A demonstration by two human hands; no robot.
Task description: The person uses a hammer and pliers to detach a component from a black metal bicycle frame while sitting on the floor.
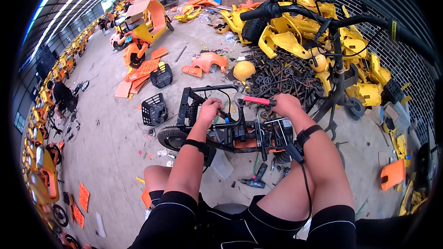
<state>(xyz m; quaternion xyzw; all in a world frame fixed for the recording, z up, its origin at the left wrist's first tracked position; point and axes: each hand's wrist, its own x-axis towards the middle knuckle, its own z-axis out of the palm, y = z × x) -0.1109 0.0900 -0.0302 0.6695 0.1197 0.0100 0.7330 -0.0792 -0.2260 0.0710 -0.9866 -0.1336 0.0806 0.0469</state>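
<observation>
In front of me stands a stripped scooter frame (240, 131), its black tubes and inner parts bare. My right hand (287, 105) grips a hammer (258, 100) by its red handle, over the frame's upper bar. The hammer's metal head points left, toward my other hand. My left hand (211, 109) is closed at the frame's rear bars, beside a small dark piece with a blue part (226, 120). What lies in those fingers is too small to make out. The frame's rear wheel (172, 138) is below my left forearm.
A cordless drill (255, 178) lies on the floor near my legs. Black baskets (154, 109) and orange panels (146, 67) are to the left. Beyond the frame spreads a heap of dark metal parts (281, 71), with yellow panels (290, 41) piled by the wall. Handlebars (339, 23) rise on the right.
</observation>
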